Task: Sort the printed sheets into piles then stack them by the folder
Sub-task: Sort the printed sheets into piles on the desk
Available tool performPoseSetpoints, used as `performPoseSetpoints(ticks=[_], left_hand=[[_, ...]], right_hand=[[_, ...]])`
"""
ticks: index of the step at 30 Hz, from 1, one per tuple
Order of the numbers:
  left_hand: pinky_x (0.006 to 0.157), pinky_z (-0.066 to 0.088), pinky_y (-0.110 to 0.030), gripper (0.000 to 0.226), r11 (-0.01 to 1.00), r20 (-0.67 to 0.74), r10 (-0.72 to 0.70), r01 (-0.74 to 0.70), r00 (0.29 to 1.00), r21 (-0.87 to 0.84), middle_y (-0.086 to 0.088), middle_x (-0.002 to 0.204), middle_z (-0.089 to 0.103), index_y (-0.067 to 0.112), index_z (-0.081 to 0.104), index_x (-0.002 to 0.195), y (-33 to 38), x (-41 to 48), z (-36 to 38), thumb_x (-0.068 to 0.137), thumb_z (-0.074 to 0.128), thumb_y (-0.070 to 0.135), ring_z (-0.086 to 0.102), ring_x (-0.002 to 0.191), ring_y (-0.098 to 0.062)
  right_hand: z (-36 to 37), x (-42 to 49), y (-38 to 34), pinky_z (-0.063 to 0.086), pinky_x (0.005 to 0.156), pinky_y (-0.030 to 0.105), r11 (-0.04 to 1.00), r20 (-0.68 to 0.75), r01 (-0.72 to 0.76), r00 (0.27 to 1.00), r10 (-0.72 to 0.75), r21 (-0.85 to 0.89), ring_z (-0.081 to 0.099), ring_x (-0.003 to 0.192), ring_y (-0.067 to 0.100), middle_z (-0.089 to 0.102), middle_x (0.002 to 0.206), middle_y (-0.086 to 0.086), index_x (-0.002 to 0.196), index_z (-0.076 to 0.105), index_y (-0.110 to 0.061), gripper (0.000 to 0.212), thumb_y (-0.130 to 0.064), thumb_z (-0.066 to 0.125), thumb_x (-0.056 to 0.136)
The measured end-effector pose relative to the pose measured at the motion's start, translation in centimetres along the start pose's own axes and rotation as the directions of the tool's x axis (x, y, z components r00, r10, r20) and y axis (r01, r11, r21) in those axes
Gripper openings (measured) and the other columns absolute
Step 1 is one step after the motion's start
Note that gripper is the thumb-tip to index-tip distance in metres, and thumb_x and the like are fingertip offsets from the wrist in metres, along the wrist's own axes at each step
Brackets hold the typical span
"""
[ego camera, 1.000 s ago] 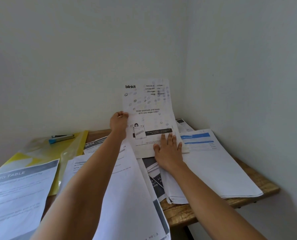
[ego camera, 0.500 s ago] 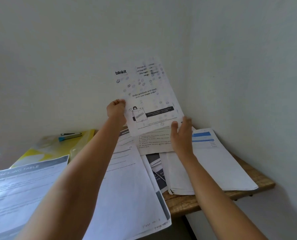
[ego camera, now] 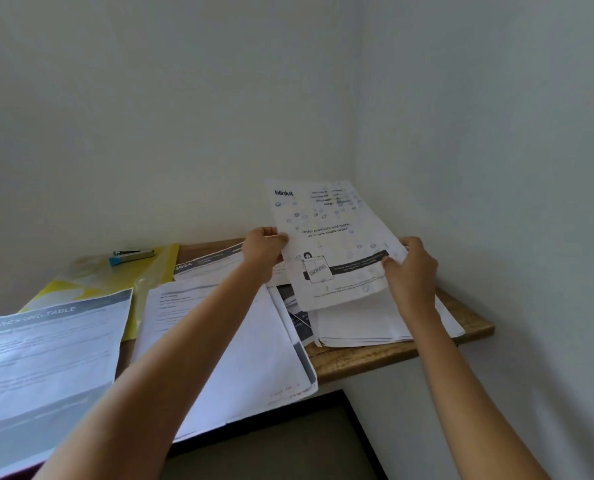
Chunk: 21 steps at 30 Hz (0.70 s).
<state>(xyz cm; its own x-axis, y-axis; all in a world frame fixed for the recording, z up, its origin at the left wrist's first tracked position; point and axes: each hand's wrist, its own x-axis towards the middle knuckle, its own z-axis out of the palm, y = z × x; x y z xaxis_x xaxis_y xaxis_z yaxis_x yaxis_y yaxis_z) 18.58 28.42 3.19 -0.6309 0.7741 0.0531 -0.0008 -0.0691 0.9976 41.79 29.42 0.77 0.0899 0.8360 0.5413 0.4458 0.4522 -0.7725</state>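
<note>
- "DRESSING TABLE" sheet (ego camera: 46, 358), front-left edge of table (ego camera: 392, 355); yellow folder (ego camera: 157, 268) behind it, back-left.
- Left hand (ego camera: 262, 252): fingers clamped on left edge of "blinkit" sheet (ego camera: 333, 244), held raised over right back corner; reads "Order printouts and more".
- Right hand (ego camera: 413, 268): fingers clamped on its right edge.

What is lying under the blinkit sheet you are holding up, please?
Under the blinkit sheet lies a white paper pile on the table; the sheet covers its far part.
</note>
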Motion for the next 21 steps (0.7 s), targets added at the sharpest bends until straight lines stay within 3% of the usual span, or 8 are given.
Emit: performPoseSetpoints(ticks=[4,8,10,12,14,16,18,21], left_hand=[[0.08,0.058,-0.04,0.03,0.922,0.103,0.176,-0.201,0.979,0.332,-0.009,0.104,0.067,0.008,0.056,0.111,-1.3,-2.5,1.4,0.085,0.07,0.011,0.066,0.093,-0.024],[0.082,0.055,-0.039,0.039,0.682,0.228,0.281,-0.361,0.932,0.636,-0.004,0.107,0.067,0.013,0.052,0.121,-2.8,-4.2,1.9,0.088,0.067,0.025,0.065,0.095,-0.022],[0.08,0.051,-0.036,0.045,0.564,0.277,0.284,-0.394,0.918,0.726,-0.007,0.116,0.063,0.011,0.047,0.128,-3.3,-4.7,1.9,0.09,0.064,0.03,0.062,0.102,-0.025],[0.082,0.047,-0.035,0.05,0.499,0.331,0.26,-0.42,0.907,0.758,-0.01,0.126,0.058,0.008,0.044,0.133,-3.7,-4.9,1.8,0.093,0.06,0.032,0.058,0.111,-0.027],[0.09,0.046,-0.037,0.05,0.474,0.366,0.234,-0.435,0.9,0.765,-0.012,0.132,0.055,0.007,0.044,0.136,-4.0,-4.7,1.6,0.095,0.056,0.034,0.054,0.117,-0.027],[0.096,0.046,-0.038,0.049,0.475,0.368,0.225,-0.432,0.902,0.767,-0.013,0.134,0.055,0.006,0.046,0.136,-4.1,-4.2,1.3,0.096,0.055,0.034,0.053,0.12,-0.027],[0.1,0.045,-0.041,0.05,0.472,0.36,0.215,-0.419,0.908,0.775,-0.014,0.136,0.053,0.006,0.046,0.136,-4.1,-3.7,1.0,0.096,0.054,0.035,0.05,0.124,-0.029],[0.104,0.041,-0.042,0.053,0.455,0.346,0.185,-0.392,0.92,0.8,-0.016,0.141,0.048,0.006,0.043,0.139,-3.9,-3.0,0.4,0.096,0.053,0.036,0.045,0.129,-0.033]], right_hand=[[-1.3,-2.2,1.2,0.044,0.066,0.028,0.952,-0.08,0.034,0.995,-0.061,-0.304,0.06,0.095,0.031,0.058,0.11,0.018,0.121,0.048,0.0,0.029,-0.004,0.055,0.093],[-1.8,-3.4,2.3,0.039,0.067,0.031,0.845,-0.055,0.01,0.997,-0.046,-0.534,0.056,0.093,0.032,0.055,0.11,0.02,0.117,0.048,0.002,0.024,0.0,0.049,0.093],[-1.8,-3.8,2.6,0.038,0.091,0.039,0.72,-0.004,-0.004,1.0,0.002,-0.694,0.048,0.112,0.034,0.053,0.121,0.021,0.122,0.047,0.0,0.032,-0.006,0.052,0.091],[-1.8,-3.9,2.6,0.009,0.115,0.048,0.618,0.083,0.076,0.996,-0.017,-0.782,0.028,0.136,0.038,0.04,0.141,0.022,0.136,0.04,-0.003,0.048,-0.019,0.053,0.093],[-1.3,-3.6,2.4,-0.012,0.113,0.049,0.606,0.288,0.271,0.955,-0.072,-0.748,0.004,0.146,0.034,0.018,0.156,0.017,0.149,0.023,-0.01,0.059,-0.032,0.043,0.098],[-0.4,-3.1,2.3,-0.011,0.114,0.049,0.68,0.521,0.418,0.851,-0.062,-0.602,-0.009,0.146,0.029,0.0,0.16,0.01,0.152,0.009,-0.018,0.058,-0.039,0.03,0.102],[0.4,-2.6,2.5,-0.013,0.114,0.048,0.745,0.659,0.433,0.752,0.012,-0.508,-0.014,0.146,0.026,-0.008,0.16,0.007,0.153,0.003,-0.023,0.059,-0.046,0.02,0.101],[1.1,-2.2,2.9,-0.015,0.114,0.047,0.74,0.719,0.444,0.691,0.075,-0.505,-0.017,0.145,0.024,-0.013,0.159,0.005,0.153,-0.001,-0.025,0.062,-0.054,0.013,0.099]])
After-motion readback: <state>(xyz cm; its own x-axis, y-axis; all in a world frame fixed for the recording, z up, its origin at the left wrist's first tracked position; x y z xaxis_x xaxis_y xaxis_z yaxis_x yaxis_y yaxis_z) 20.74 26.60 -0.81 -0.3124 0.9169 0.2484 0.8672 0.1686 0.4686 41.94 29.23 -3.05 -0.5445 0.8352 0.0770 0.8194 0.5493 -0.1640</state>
